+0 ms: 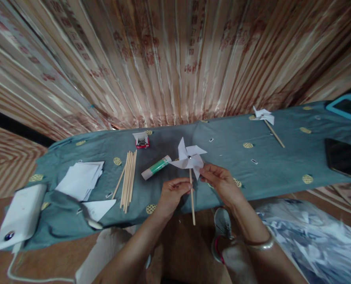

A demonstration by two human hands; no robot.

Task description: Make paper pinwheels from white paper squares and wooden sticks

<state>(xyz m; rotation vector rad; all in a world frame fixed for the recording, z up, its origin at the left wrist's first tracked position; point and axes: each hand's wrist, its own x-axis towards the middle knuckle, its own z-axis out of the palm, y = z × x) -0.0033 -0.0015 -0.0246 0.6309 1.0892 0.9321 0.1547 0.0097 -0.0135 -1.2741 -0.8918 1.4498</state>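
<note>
A white paper pinwheel [183,161] on a wooden stick is held up over the near edge of the cloth-covered table, a metal pin at its centre. My left hand [174,194] pinches the stick below the blades. With thumb and fingers, my right hand [218,179] grips the tip of the lower right blade. Just left of the pinwheel lies a green and white glue stick [156,167]. Beyond that is an open red box [141,141] of small metal pins, near a bundle of wooden sticks [128,179].
White paper squares [79,179] and scissors [91,219] lie at left, by a white power bank [23,215] with a cable. Another pinwheel [264,115], a black phone [343,157] and a blue-framed device [348,107] are at right. A striped curtain [175,71] hangs behind the table.
</note>
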